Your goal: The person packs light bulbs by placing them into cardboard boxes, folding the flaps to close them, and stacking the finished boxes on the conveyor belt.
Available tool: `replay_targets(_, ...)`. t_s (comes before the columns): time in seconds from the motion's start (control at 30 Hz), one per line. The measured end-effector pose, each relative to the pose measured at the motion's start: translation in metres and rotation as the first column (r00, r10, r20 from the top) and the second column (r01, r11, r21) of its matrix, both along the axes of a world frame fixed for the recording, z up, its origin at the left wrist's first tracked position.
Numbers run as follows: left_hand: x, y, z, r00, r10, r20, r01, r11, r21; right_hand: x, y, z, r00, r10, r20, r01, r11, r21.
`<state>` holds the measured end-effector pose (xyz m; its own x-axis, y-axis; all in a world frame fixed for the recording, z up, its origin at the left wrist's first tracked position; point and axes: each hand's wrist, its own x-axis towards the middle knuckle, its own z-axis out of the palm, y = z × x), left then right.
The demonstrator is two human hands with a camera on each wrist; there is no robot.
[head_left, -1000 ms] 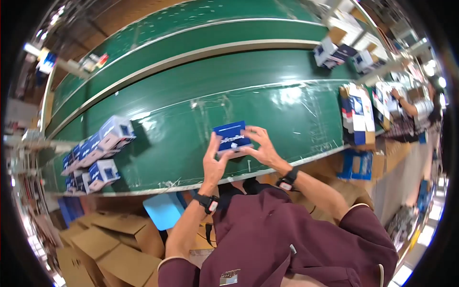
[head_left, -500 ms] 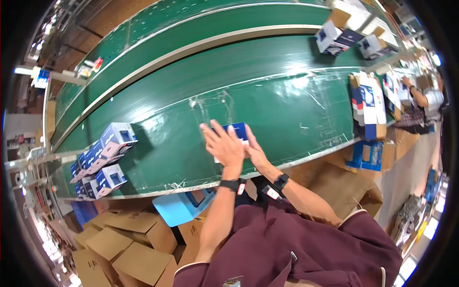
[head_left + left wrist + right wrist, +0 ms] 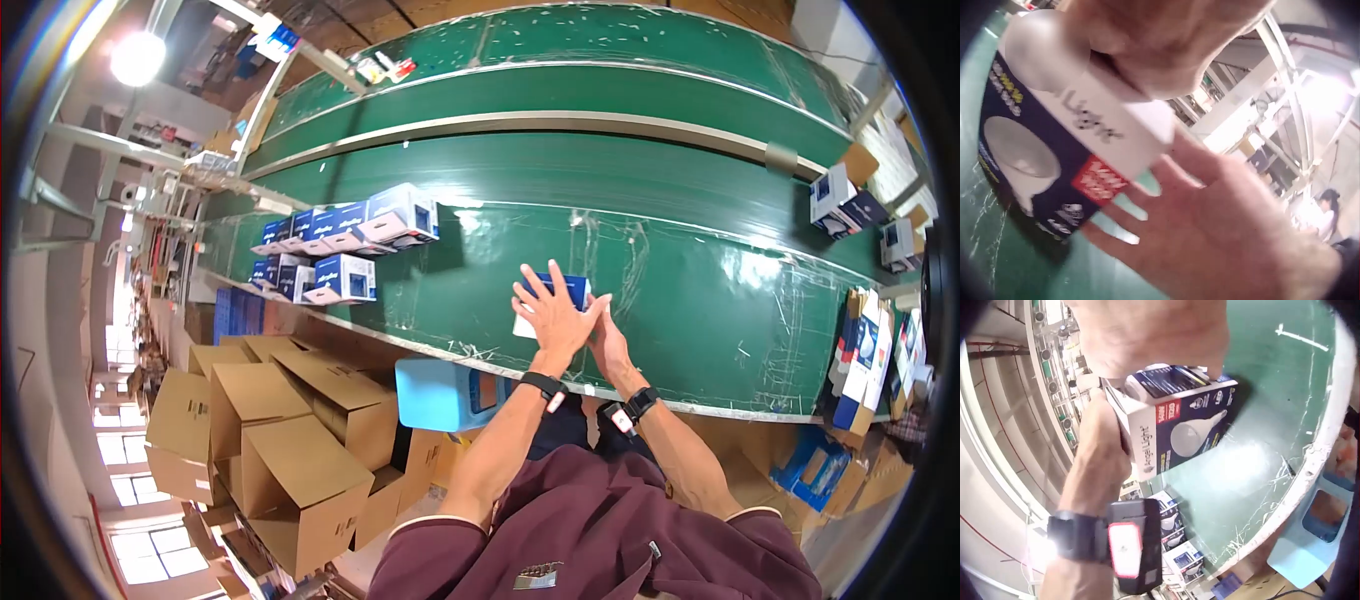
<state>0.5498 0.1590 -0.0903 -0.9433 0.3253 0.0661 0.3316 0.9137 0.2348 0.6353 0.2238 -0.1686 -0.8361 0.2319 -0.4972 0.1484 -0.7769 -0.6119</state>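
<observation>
A small blue and white light bulb box (image 3: 570, 288) is between my hands, close over the green bench in front of me. It bears a printed bulb picture and the words "Angel Light" in the right wrist view, with red patches. My left hand (image 3: 556, 318) lies across its top and near side, fingers spread and straight. At the box's right side is my right hand (image 3: 610, 348); in the left wrist view its straight, spread fingers (image 3: 1138, 194) reach behind the box. The hands hide much of the box's upper end.
Several similar boxes (image 3: 345, 276) stand in two rows at the bench's left. Flat printed cartons (image 3: 862, 350) are stacked at the right end. Two opened boxes, one white-sided box (image 3: 845, 200) among them, stand farther back. Brown cartons (image 3: 310, 465) and a blue stool (image 3: 432, 393) are below the front edge.
Both hands first held the box at its sides, printed top showing. My left hand has since come over the top, fingers spread, while the right stays alongside. The head view has swung left.
</observation>
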Motion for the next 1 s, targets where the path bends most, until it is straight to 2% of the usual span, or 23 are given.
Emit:
replay_targets(0.07,-0.033,-0.046,-0.008,0.997,-0.051,-0.066,0.051,0.999,0.005,-0.013,-0.012,0.002,0.983,0.181,-0.001,-0.180,0.975,-0.133)
replay_targets(0.13,-0.070,-0.089,-0.013,0.985,0.108,-0.133,-0.118,0.990,-0.072,-0.023,-0.025,0.005,0.897,0.426,0.117,-0.429,0.903,-0.003)
replay_targets(0.2,-0.114,-0.147,-0.019,0.966,0.145,-0.212,-0.177,0.975,-0.137,-0.025,-0.026,0.004,0.861,0.494,0.126,-0.509,0.840,0.188)
replay_targets(0.27,-0.160,-0.199,-0.010,0.949,0.163,-0.271,-0.227,0.948,-0.222,-0.020,-0.010,0.008,0.870,0.448,0.206,-0.485,0.851,0.202)
replay_targets(0.33,-0.210,-0.254,-0.031,0.924,0.295,-0.244,-0.350,0.910,-0.223,0.000,0.013,-0.017,0.876,0.358,0.323,-0.444,0.862,0.247)
replay_targets(0.37,-0.233,-0.276,-0.039,0.898,0.378,-0.223,-0.428,0.869,-0.250,0.013,0.023,-0.017,0.840,0.348,0.416,-0.475,0.843,0.252)
replay_targets(0.4,-0.251,-0.291,-0.043,0.890,0.385,-0.243,-0.440,0.863,-0.247,0.015,0.040,-0.015,0.805,0.325,0.497,-0.498,0.825,0.268)
replay_targets(0.43,-0.262,-0.305,-0.051,0.903,0.315,-0.292,-0.387,0.890,-0.239,0.021,0.057,-0.011,0.792,0.332,0.512,-0.528,0.793,0.303)
replay_targets(0.5,-0.268,-0.321,-0.044,0.944,0.235,-0.231,-0.269,0.955,-0.129,0.033,0.082,-0.003,0.773,0.337,0.537,-0.573,0.734,0.364)
replay_targets(0.53,-0.278,-0.341,-0.065,0.906,0.103,-0.410,-0.176,0.974,-0.144,0.031,0.089,0.001,0.795,0.312,0.521,-0.549,0.736,0.397)
replay_targets(0.57,-0.285,-0.364,-0.059,0.945,0.099,-0.311,-0.156,0.974,-0.162,0.032,0.108,0.014,0.819,0.244,0.520,-0.504,0.739,0.446)
replay_targets(0.6,-0.291,-0.362,-0.045,0.959,0.230,-0.162,-0.259,0.948,-0.183,0.030,0.119,0.023,0.842,0.153,0.518,-0.428,0.774,0.467)
replay_targets(0.63,-0.312,-0.373,-0.050,0.954,0.264,-0.144,-0.293,0.925,-0.244,0.036,0.138,0.026,0.882,0.109,0.458,-0.381,0.738,0.558)
replay_targets(0.67,-0.337,-0.407,-0.084,0.870,-0.006,-0.493,-0.127,0.964,-0.235,0.037,0.159,0.041,0.874,0.048,0.483,-0.403,0.626,0.668)
replay_targets(0.7,-0.370,-0.420,-0.114,0.677,-0.243,-0.695,0.013,0.948,-0.318,0.035,0.181,0.063,0.882,-0.062,0.468,-0.398,0.436,0.807)
replay_targets(0.73,-0.374,-0.396,-0.094,0.591,-0.271,-0.760,0.128,0.961,-0.243,0.035,0.208,0.087,0.853,-0.114,0.509,-0.397,0.490,0.776)
replay_targets(0.77,-0.377,-0.399,-0.081,0.697,-0.337,-0.633,0.210,0.940,-0.269,0.042,0.246,0.083,0.899,-0.232,0.372,-0.313,0.254,0.915)
replay_targets(0.8,-0.342,-0.375,-0.027,0.925,-0.263,-0.275,-0.087,0.558,-0.825,0.042,0.278,0.087,0.919,-0.306,0.248,-0.213,0.144,0.967)
replay_targets(0.83,-0.348,-0.378,-0.033,0.884,-0.278,-0.375,0.050,0.856,-0.515,0.041,0.308,0.090,0.922,-0.368,0.120,-0.123,0.017,0.992)
replay_targets(0.87,-0.344,-0.374,-0.028,0.853,-0.282,-0.440,-0.007,0.836,-0.549,0.040,0.339,0.107,0.892,-0.452,0.025,-0.014,0.028,1.000)
replay_targets(0.9,-0.323,-0.341,0.000,0.893,-0.263,-0.366,-0.172,0.553,-0.815,0.039,0.364,0.134,0.858,-0.513,0.027,-0.030,0.002,1.000)
replay_targets(0.93,-0.299,-0.317,0.017,0.922,-0.073,-0.381,-0.151,0.837,-0.526,0.041,0.392,0.155,0.822,-0.569,0.030,-0.050,-0.019,0.999)
replay_targets(1.0,-0.260,-0.296,0.004,0.885,0.044,-0.464,-0.203,0.932,-0.299,0.050,0.456,0.164,0.771,-0.636,0.025,-0.151,-0.144,0.978)
